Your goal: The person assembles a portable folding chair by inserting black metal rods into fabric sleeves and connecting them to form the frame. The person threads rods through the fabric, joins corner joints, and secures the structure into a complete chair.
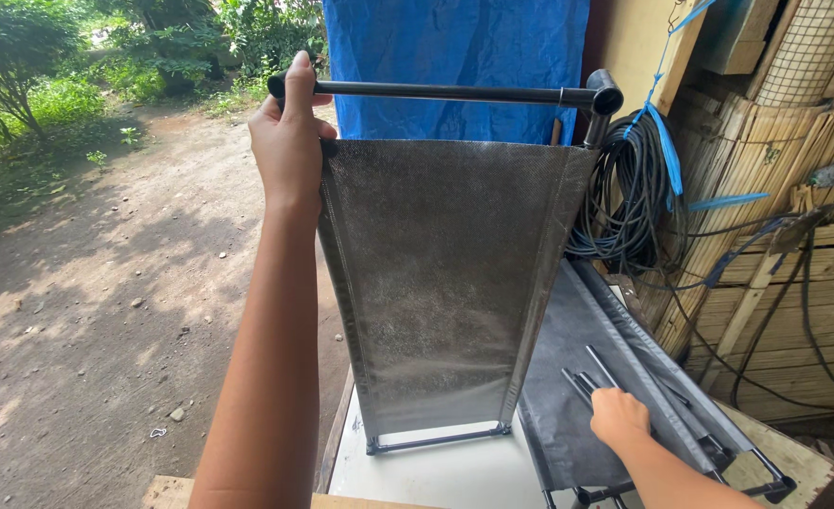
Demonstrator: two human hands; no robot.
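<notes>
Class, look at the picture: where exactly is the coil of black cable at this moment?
In the head view, the coil of black cable hangs at upper right, beside the bamboo wall, just right of the black rod's elbow end.

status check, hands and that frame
Left hand gripping black metal top rod of upright grey fabric panel. Right hand on loose black tubes. Nothing blocking.

No packages, labels, signs or screens are in view.

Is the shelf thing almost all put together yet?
Partly. One grey fabric panel already hangs between a top rod and a bottom rod. The left hand grips the top rod; the right hand touches loose black rods on another panel lying flat, apparently unassembled.
</notes>
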